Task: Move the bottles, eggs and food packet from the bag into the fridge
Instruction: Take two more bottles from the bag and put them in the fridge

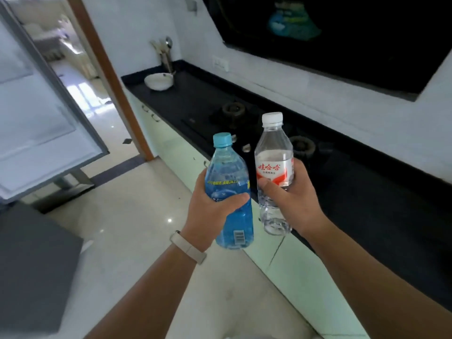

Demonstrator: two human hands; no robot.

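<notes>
Two bottles are held side by side over the glossy pale floor, one per hand. The left hand has its fingers wrapped round a blue-capped blue bottle. The right hand clamps a clear, white-capped bottle with a red-and-white label. Behind them, a black kitchen counter carries one white bowl and two burners. A fridge door stands open on the left.

We hold the drink bottle in the left grip and the water bottle just beside it in the right grip, before the bench. Two burners lie on the bench behind them. At the far end sits a bowl, with the utensil holder behind it. The fridge door stands open at far left. The range hood hangs above the bench.
</notes>
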